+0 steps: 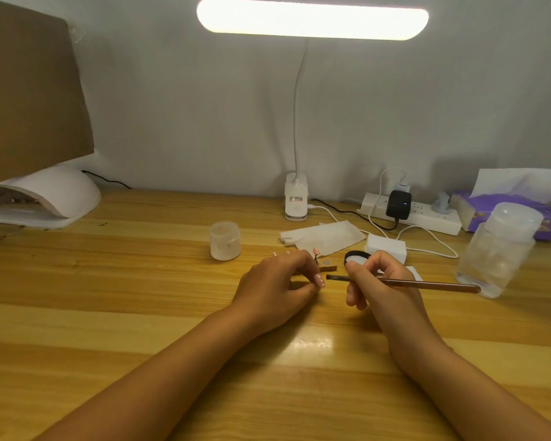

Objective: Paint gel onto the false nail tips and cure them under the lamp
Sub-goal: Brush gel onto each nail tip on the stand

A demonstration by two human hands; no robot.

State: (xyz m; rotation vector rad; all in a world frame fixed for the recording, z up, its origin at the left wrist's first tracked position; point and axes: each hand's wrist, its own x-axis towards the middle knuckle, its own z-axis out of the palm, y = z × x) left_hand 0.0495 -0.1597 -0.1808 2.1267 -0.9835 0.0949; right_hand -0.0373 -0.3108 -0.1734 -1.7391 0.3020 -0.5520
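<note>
My right hand (pixel 374 283) grips a brown gel brush (pixel 427 284) with its dark bristle end pointing left toward my left hand. My left hand (pixel 277 284) rests on the wooden table (pixel 109 313) with fingers curled, pinching a small stand whose tip (pixel 316 258) pokes up past the fingers; the nail tip on it is too small to make out. A brown holder base (pixel 424 267) lies just behind. A small black-rimmed gel pot (pixel 357 257) sits behind my right hand. The white curing lamp (pixel 48 198) stands at the far left.
A frosted jar (pixel 225 240) stands behind my left hand. White wipes (pixel 323 237), a white block (pixel 386 247), a desk lamp base (pixel 296 202), a power strip (pixel 420 216) with cables, a clear bottle (pixel 497 249) and a tissue pack (pixel 503 205) fill the back right.
</note>
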